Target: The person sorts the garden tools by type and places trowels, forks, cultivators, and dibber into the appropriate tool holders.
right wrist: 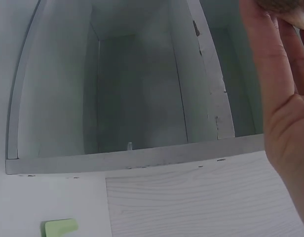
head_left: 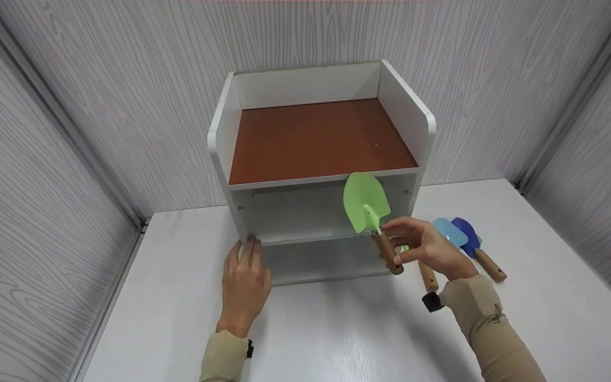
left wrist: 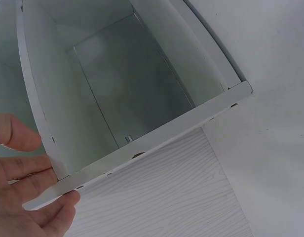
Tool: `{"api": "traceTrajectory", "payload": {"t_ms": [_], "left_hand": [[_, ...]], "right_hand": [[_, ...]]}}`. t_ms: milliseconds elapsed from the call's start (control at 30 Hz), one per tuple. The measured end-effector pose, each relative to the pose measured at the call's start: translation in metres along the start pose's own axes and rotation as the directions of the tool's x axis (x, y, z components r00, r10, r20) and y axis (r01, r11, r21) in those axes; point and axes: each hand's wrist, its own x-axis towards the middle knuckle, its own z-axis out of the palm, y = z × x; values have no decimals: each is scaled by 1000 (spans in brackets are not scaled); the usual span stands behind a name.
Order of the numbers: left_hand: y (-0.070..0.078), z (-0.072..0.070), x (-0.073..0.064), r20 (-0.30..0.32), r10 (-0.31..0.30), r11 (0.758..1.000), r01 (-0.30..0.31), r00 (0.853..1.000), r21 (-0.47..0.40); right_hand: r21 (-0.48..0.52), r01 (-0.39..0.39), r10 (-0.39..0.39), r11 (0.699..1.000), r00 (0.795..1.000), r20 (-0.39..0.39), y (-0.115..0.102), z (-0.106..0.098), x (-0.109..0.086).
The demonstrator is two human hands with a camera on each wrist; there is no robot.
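Observation:
A light green garden trowel [head_left: 366, 199] with a wooden handle is held up in front of the white shelf unit [head_left: 311, 242], blade pointing up. My right hand [head_left: 425, 246] grips the wooden handle between thumb and fingers. At the unit's left side, my left hand [head_left: 244, 281] touches the front edge of the side panel. In the left wrist view, its fingers [left wrist: 28, 182] lie on both sides of that panel edge. The right wrist view shows the right hand [right wrist: 290, 113] at the upper right, most of the trowel outside the picture.
A light blue trowel [head_left: 450, 232] and a dark blue trowel [head_left: 467, 233] lie right of the unit, partly overlapping. A wooden handle [head_left: 428, 277] shows below the right hand. The unit has a brown top [head_left: 316, 139] with raised sides. Wood-grain walls [head_left: 151, 106] enclose the white table [head_left: 337, 329].

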Motion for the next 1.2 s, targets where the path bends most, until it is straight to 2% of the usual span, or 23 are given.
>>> {"api": "traceTrajectory", "payload": {"t_ms": [133,333,500,733,1000,1200], "left_hand": [[0,1,0,-4,3,1000,-3,1000,0],[-1,1,0,-18,14,1000,-14,1000,2],[0,0,-1,-15,13,1000,-13,1000,-1],[0,-1,0,-5,10,1000,-10,1000,20],[-1,2,0,-50,40,999,-39,998,19],[-1,1,0,-31,29,999,-28,999,18]], "right_hand": [[-20,-3,3,1000,1000,7,-2,4,5],[-3,10,-10,1000,999,44,-5,11,17],[1,-8,8,1000,999,51,-9,19,25],[-67,-33,35,997,999,27,-18,31,34],[-104,-14,19,994,999,47,-28,44,42],[-125,-36,40,992,999,27,-34,55,48]]}}
